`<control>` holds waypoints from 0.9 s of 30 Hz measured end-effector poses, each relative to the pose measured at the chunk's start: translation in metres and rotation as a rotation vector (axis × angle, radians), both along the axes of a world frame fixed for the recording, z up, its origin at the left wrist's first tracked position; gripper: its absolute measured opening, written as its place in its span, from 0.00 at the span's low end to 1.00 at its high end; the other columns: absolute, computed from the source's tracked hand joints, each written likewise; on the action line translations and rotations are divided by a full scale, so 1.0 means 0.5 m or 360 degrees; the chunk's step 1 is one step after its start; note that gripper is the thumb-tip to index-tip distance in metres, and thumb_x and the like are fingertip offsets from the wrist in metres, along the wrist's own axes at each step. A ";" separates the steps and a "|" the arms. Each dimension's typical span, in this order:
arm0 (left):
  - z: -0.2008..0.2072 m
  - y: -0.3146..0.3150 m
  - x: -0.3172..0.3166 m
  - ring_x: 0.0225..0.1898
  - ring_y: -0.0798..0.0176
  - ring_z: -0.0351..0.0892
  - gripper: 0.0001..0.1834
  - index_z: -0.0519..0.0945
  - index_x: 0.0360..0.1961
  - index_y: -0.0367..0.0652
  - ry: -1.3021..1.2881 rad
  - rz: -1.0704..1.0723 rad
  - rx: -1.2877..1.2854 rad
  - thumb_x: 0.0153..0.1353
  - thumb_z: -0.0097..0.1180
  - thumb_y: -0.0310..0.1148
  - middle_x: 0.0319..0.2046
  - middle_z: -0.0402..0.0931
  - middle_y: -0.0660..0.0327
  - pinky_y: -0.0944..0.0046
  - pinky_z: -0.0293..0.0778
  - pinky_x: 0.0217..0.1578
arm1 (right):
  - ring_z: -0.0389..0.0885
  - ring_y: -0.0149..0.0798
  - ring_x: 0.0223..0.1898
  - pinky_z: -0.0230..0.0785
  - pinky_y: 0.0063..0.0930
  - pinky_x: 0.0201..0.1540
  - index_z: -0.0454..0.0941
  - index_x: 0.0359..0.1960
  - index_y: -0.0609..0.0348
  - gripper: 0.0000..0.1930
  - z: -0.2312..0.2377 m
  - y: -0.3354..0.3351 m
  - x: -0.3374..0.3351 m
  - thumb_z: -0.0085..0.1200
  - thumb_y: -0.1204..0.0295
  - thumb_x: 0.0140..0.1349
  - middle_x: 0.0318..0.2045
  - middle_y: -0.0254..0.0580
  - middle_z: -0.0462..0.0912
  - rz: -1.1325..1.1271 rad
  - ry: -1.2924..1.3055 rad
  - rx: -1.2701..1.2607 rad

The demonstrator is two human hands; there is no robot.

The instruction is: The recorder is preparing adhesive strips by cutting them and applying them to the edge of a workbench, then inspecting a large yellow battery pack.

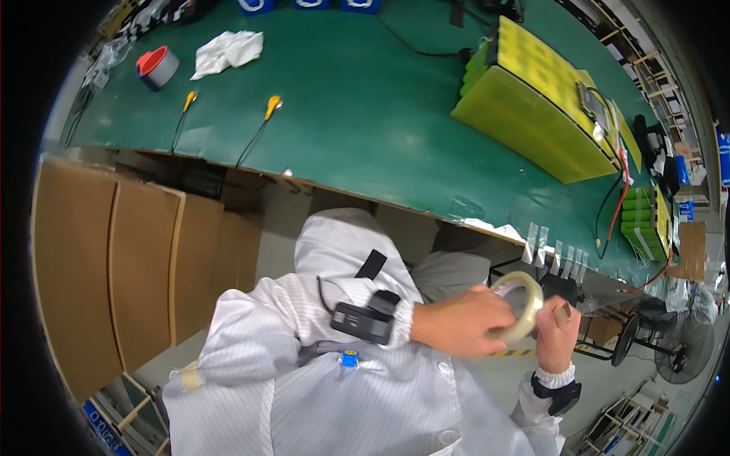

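Note:
A roll of clear tape (pixel 525 323) is gripped in my left hand (pixel 468 321), whose fingers curl into the ring. Against the roll's right side, my right hand (pixel 557 338) is closed. A small tan piece (pixel 563 312) shows at its fingers; I cannot make out what it is. Several short strips of clear tape (pixel 541 248) hang from the table edge just beyond my hands. Farther off on the green table (pixel 357 114) stands a large battery pack (pixel 532 118) with yellow-green boards and green cells.
A smaller green battery pack (pixel 645 224) with red and black wires sits at the right. On the table's left are a red-and-grey tape roll (pixel 158 68), a white cloth (pixel 228 53) and two yellow-ended leads (pixel 271 108). Cardboard boxes (pixel 76 266) stand left; a fan (pixel 680 346) stands right.

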State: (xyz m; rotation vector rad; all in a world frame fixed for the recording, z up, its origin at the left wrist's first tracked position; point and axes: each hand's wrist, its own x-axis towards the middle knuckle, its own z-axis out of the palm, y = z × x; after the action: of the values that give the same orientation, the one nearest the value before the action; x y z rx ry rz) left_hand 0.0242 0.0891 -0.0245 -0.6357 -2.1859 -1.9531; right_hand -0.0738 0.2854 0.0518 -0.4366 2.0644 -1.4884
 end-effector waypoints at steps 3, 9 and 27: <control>0.001 -0.099 0.038 0.31 0.50 0.73 0.13 0.76 0.30 0.39 -0.0115 0.0009 0.0087 0.55 0.64 0.37 0.26 0.71 0.55 0.54 0.67 0.37 | 0.65 0.20 0.25 0.58 0.17 0.28 0.76 0.28 0.62 0.05 0.005 -0.092 -0.003 0.58 0.76 0.61 0.23 0.26 0.75 0.0115 0.0250 0.0163; -0.019 -0.272 0.163 0.30 0.60 0.75 0.13 0.80 0.36 0.39 -0.0422 0.0294 0.0166 0.59 0.65 0.37 0.30 0.76 0.59 0.61 0.71 0.34 | 0.63 0.18 0.26 0.54 0.16 0.29 0.83 0.42 0.64 0.10 -0.016 -0.276 0.010 0.55 0.69 0.70 0.23 0.21 0.72 0.0548 0.0164 0.0057; 0.036 -0.383 0.152 0.36 0.66 0.78 0.14 0.83 0.39 0.42 -0.0490 -0.0146 0.0298 0.58 0.69 0.39 0.35 0.81 0.63 0.64 0.74 0.39 | 0.74 0.22 0.30 0.68 0.19 0.35 0.84 0.45 0.62 0.12 0.020 -0.372 0.049 0.64 0.69 0.63 0.27 0.32 0.82 0.0531 0.0052 0.0143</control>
State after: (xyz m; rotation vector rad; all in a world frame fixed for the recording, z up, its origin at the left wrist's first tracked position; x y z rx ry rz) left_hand 0.1000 -0.1022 -0.0066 -0.4386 -2.1282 -2.4092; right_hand -0.0493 0.0992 0.0618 -0.7335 1.9585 -1.1937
